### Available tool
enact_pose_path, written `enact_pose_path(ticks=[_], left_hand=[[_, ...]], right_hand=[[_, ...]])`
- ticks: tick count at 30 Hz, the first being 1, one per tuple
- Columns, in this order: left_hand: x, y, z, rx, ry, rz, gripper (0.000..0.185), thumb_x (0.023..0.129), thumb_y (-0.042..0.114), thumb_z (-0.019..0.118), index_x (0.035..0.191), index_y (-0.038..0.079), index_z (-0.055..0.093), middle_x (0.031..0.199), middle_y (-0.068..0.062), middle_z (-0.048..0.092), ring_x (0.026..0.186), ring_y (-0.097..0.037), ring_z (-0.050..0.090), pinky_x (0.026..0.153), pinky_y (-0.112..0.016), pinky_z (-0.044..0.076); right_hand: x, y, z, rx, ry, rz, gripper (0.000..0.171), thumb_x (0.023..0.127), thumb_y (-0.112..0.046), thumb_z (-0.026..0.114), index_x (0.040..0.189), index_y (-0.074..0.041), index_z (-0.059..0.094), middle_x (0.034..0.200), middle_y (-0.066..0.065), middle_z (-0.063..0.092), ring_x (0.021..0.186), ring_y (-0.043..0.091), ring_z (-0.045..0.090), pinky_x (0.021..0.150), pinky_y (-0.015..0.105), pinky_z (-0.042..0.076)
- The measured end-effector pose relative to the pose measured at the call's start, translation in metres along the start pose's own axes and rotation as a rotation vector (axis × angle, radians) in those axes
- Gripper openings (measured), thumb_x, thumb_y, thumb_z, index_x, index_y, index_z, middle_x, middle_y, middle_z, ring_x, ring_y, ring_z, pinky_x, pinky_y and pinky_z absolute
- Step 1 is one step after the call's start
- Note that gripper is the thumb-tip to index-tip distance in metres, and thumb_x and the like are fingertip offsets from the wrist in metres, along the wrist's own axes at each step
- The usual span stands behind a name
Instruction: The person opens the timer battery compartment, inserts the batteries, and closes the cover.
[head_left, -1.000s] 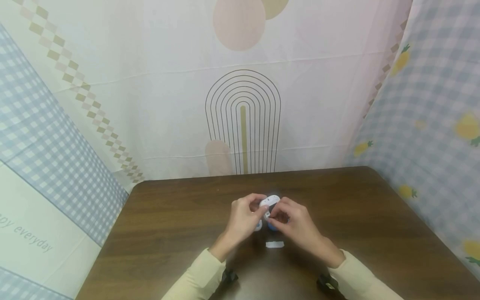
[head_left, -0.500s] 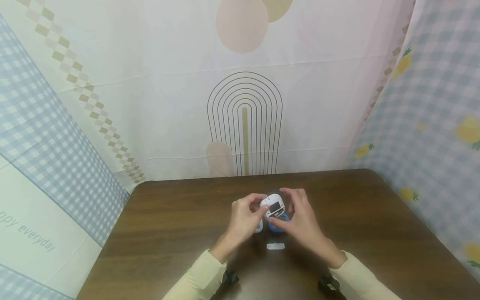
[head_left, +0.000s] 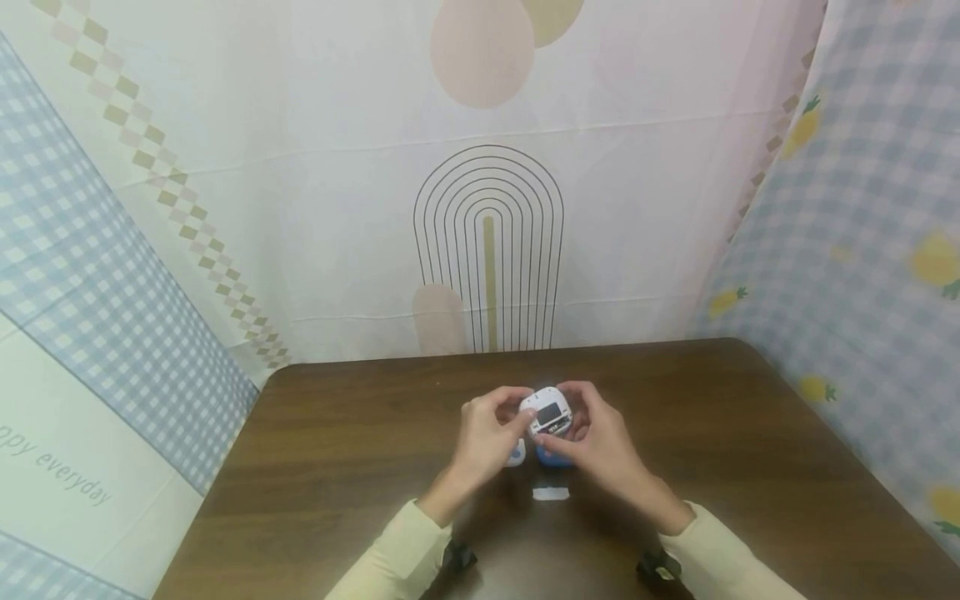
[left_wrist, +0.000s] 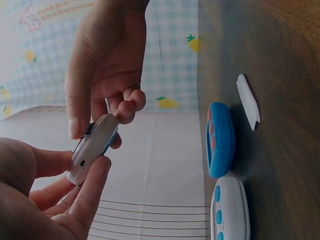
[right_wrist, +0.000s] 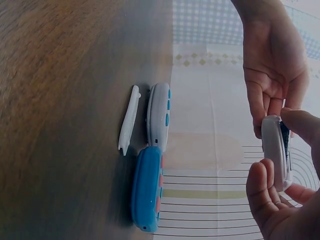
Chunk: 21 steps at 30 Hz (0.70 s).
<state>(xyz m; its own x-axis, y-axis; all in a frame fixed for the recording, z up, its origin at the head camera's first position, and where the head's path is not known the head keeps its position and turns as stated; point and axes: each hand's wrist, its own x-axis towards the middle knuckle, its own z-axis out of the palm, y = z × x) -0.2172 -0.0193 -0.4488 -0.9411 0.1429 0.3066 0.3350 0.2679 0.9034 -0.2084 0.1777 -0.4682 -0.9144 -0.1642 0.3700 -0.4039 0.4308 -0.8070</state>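
Note:
Between both hands, above the table, is a small white rounded electronic device (head_left: 546,402). Its back faces up in the head view, showing a dark rectangle and an uncovered battery slot with something dark in it. My left hand (head_left: 486,435) pinches its left side between thumb and fingers. My right hand (head_left: 606,440) holds its right side, thumb at the slot's edge and fingers round the far side. On the table below stand a blue device (left_wrist: 221,140) with pink buttons and a white device (left_wrist: 231,210) with blue buttons, side by side.
A thin white plastic strip (head_left: 551,493), shaped like a small cover, lies on the brown wooden table (head_left: 360,467) nearer the person. Behind the table hangs a patterned cloth (head_left: 337,208), with checked cloths at both sides.
My right fingers, bunched over the device's lower part at first, lifted and spread, uncovering the battery slot. They now curl round its right edge. My left hand keeps its grip.

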Motion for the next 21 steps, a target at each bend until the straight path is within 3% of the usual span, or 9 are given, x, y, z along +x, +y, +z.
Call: enact_pose_path(ticks=[9, 15, 18, 21], left_hand=[[-0.0005, 0.0010, -0.0001, -0.029, -0.015, 0.008, 0.021, 0.095, 0.006, 0.077, 0.116, 0.004, 0.077, 0.101, -0.013, 0.081, 0.079, -0.013, 0.076, 0.066, -0.023, 0.063], [-0.0008, 0.0001, 0.0000, -0.034, -0.018, -0.001, 0.021, 0.095, 0.008, 0.078, 0.116, 0.005, 0.077, 0.100, -0.012, 0.081, 0.077, -0.010, 0.074, 0.066, -0.022, 0.062], [-0.0010, 0.0004, 0.0005, -0.039, -0.018, -0.003, 0.021, 0.095, 0.007, 0.078, 0.116, 0.004, 0.077, 0.100, -0.013, 0.081, 0.077, -0.011, 0.075, 0.066, -0.023, 0.062], [-0.0011, 0.0007, 0.0009, -0.052, -0.020, -0.003, 0.021, 0.095, 0.007, 0.077, 0.116, 0.003, 0.077, 0.100, -0.013, 0.081, 0.078, -0.016, 0.077, 0.065, -0.023, 0.062]], right_hand=[[-0.0012, -0.0034, 0.0002, 0.085, -0.013, 0.011, 0.067, 0.083, -0.015, 0.092, 0.136, -0.011, 0.052, 0.120, 0.016, 0.071, 0.085, 0.018, 0.074, 0.067, 0.028, 0.064], [-0.0022, 0.0010, 0.0027, 0.170, -0.029, 0.019, 0.066, 0.084, -0.009, 0.090, 0.136, -0.009, 0.049, 0.126, 0.021, 0.069, 0.099, 0.028, 0.078, 0.074, 0.029, 0.066], [-0.0021, 0.0007, 0.0027, 0.221, -0.038, 0.052, 0.067, 0.085, -0.008, 0.089, 0.137, -0.008, 0.048, 0.127, 0.022, 0.067, 0.099, 0.029, 0.078, 0.076, 0.032, 0.066], [-0.0020, -0.0005, 0.0023, 0.269, -0.047, 0.104, 0.068, 0.085, -0.007, 0.089, 0.139, -0.009, 0.046, 0.124, 0.023, 0.065, 0.092, 0.027, 0.077, 0.069, 0.035, 0.067]])
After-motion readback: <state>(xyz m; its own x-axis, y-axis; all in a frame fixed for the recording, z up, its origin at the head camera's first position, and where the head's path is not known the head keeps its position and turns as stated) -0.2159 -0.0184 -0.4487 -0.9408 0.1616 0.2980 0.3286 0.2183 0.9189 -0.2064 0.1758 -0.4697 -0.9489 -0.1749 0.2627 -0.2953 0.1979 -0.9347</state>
